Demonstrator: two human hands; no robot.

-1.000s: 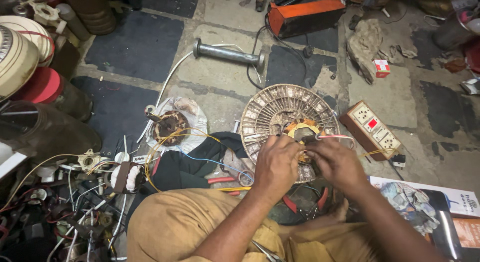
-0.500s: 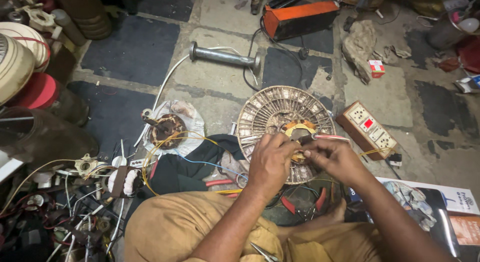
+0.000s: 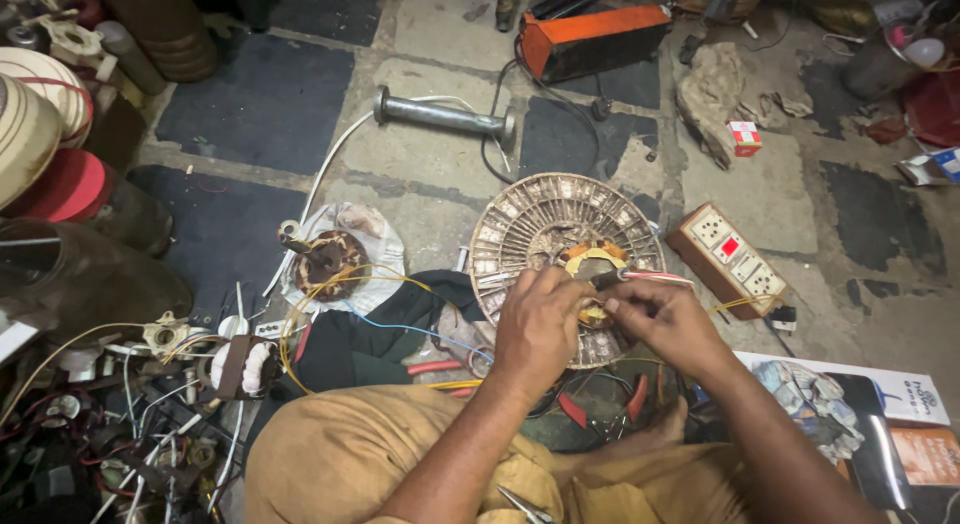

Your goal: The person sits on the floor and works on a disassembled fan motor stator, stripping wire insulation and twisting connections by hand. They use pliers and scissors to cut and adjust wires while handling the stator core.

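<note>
Pinching wires [image 3: 655, 276] over a round motor housing [image 3: 530, 219], both hands.

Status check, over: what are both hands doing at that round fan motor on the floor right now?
Left hand and right hand together over the round fan motor, pinching wires at its centre. Grips unclear. Socket board beside it, apart.

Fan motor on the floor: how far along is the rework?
Done: round motor housing lies open, a copper-wound stator set aside on white cloth. In hand: left hand and right hand pinch wires at the yellow-taped winding. Left: loose leads still untied, red-handled pliers wait below.
</note>
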